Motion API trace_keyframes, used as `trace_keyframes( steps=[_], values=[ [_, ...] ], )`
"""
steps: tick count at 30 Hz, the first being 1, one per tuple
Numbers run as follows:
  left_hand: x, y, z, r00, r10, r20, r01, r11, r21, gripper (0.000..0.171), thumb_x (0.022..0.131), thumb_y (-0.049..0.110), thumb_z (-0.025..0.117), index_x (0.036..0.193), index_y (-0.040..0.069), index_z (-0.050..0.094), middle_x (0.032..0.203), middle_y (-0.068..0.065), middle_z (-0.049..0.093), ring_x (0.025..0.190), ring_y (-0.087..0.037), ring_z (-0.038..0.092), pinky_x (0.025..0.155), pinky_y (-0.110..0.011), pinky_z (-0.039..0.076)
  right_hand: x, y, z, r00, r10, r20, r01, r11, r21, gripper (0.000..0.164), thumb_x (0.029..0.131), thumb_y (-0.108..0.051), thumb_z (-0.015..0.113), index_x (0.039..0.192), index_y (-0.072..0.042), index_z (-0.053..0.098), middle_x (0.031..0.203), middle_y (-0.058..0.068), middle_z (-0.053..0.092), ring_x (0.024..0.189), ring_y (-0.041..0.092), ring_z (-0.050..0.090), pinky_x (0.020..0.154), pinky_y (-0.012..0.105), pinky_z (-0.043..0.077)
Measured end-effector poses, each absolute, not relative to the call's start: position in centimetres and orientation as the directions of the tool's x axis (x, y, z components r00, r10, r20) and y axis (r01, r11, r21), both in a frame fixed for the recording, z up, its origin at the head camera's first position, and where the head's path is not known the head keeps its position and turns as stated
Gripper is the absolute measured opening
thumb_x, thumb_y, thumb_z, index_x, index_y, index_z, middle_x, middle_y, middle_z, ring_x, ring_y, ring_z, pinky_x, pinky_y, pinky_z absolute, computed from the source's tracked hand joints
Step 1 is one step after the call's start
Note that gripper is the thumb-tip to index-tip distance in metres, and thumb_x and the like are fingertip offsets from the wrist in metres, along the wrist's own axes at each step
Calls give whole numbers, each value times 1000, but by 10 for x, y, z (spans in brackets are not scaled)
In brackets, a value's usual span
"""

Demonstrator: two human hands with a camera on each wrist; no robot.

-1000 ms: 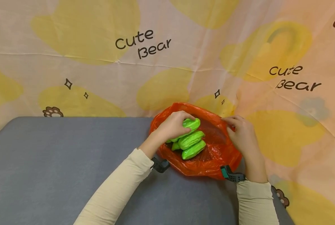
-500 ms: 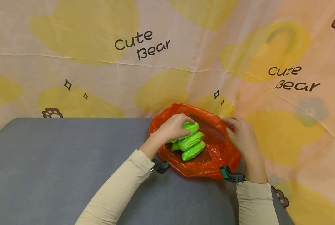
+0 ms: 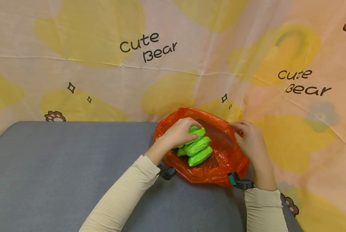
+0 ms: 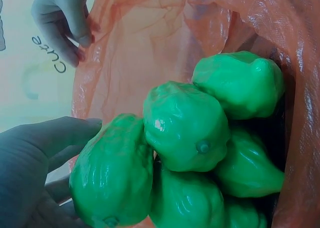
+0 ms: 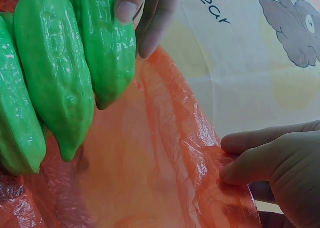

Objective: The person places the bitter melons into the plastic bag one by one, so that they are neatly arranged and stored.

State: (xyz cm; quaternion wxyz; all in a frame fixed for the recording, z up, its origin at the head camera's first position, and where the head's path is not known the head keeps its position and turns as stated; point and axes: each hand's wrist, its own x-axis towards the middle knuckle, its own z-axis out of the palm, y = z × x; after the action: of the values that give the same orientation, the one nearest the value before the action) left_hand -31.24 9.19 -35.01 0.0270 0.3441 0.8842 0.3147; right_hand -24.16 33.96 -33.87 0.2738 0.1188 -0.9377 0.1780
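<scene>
In the head view an orange-red plastic bag point(image 3: 231, 166) sits with its mouth spread wide at the back right of the table. Inside it lies a heap of glossy green bitter melons point(image 3: 201, 157) with bumpy skins and pointed ends. My left hand point(image 3: 177, 132) reaches over the bag's left side and grips the farthest bitter melon point(image 4: 112, 173) on the heap, thumb on one side and fingers on the other. At the bag's right rim, my right hand point(image 3: 252, 140) pinches the plastic between thumb and fingers point(image 5: 231, 174), holding that side up.
The grey-blue table point(image 3: 59, 170) stretches left and in front of the bag. A printed cloth point(image 3: 103, 77) with "Cute Bear" lettering hangs right behind the bag and down the right side. Both wrists wear dark camera mounts point(image 3: 242, 183).
My left hand has lowered the bitter melon slightly, so it now rests closer against the one beside it. My right hand keeps its place on the bag's rim.
</scene>
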Motion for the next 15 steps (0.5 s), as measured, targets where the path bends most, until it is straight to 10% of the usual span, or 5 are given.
trace_keyframes(
  steps=[15],
  values=[
    [-309,86,-347,-754,623,210,613,551,567,35,93,18,72,128,11,70,130,-4,69,130,-20,59,112,-37,47,-239,340,-338,-829,-112,548,-310,908,-283,30,88,10,62,113,1,75,107,22,71,88,39,67,71,50,53]
  ],
)
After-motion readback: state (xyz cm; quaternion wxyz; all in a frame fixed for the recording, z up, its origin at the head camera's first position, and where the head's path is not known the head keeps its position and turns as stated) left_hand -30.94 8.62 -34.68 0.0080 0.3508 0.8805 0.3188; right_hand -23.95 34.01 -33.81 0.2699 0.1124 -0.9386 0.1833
